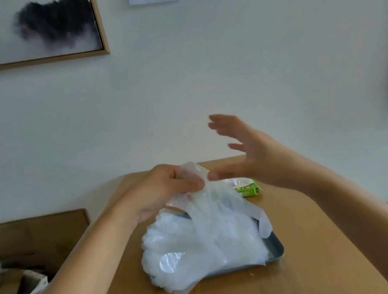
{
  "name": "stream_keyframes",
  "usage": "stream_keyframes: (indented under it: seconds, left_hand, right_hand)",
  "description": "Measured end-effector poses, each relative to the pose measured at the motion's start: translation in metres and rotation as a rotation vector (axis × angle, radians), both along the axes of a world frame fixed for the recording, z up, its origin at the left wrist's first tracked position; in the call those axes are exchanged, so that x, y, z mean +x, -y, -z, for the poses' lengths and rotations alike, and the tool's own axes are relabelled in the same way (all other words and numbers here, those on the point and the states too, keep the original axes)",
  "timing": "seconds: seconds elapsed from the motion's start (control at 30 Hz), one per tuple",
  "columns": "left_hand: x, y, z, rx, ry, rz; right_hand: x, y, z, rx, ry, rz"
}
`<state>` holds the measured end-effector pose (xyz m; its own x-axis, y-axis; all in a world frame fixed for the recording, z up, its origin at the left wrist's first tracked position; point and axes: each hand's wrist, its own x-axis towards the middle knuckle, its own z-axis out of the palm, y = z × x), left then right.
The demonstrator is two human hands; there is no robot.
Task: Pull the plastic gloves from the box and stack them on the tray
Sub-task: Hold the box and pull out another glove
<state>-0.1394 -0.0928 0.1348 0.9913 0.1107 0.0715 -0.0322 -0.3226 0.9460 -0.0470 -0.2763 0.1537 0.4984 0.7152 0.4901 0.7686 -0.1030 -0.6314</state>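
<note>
Glove dangles over the pile on the tray, cuff pinched in the left hand, right hand spread free above the box; best lower it flat, fingers aligned, before letting go.

A home room — framed picture on white wall, wooden table, woven basket
</note>
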Motion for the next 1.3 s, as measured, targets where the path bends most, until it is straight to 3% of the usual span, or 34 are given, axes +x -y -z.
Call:
stream_keyframes:
  seconds: [0.1,0.2,0.33,0.47,0.63,0.83,0.97,1.1,1.2,1.3]
  left_hand:
    - [-0.006,-0.002,-0.019,0.283,-0.037,-0.001]
    - [-0.011,-0.011,-0.026,0.340,-0.040,-0.036]
    - [-0.010,-0.017,-0.013,0.088,0.065,-0.118]
    - [-0.004,-0.006,-0.002,-0.011,0.164,-0.220]
    - [0.001,0.012,-0.002,0.241,0.299,-0.220]
    - [0.004,0.011,-0.002,0.321,0.288,-0.207]
    - [0.002,0.003,0.005,0.314,0.260,-0.207]
    - [0.002,0.007,0.007,0.396,0.251,-0.196]
    - [0.005,0.009,0.007,0.416,0.269,-0.182]
    - [0.007,0.003,0.007,0.400,0.259,-0.186]
  right_hand:
    - [-0.012,-0.017,-0.015,-0.286,0.115,0.028]
    - [-0.014,-0.025,-0.022,-0.380,0.094,0.030]
    - [-0.006,-0.018,-0.019,-0.381,-0.060,0.026]
    - [-0.008,-0.009,-0.018,-0.640,-0.073,0.045]
    - [-0.017,-0.014,-0.025,-0.427,-0.036,0.048]
    - [-0.015,-0.021,-0.017,-0.469,0.143,0.146]
    - [-0.010,-0.015,-0.017,-0.570,0.088,0.140]
    - [-0.019,-0.020,-0.016,-0.432,-0.017,0.051]
    - [-0.016,-0.024,-0.013,-0.425,0.142,0.110]
    - [-0.006,-0.016,-0.015,-0.590,0.210,0.190]
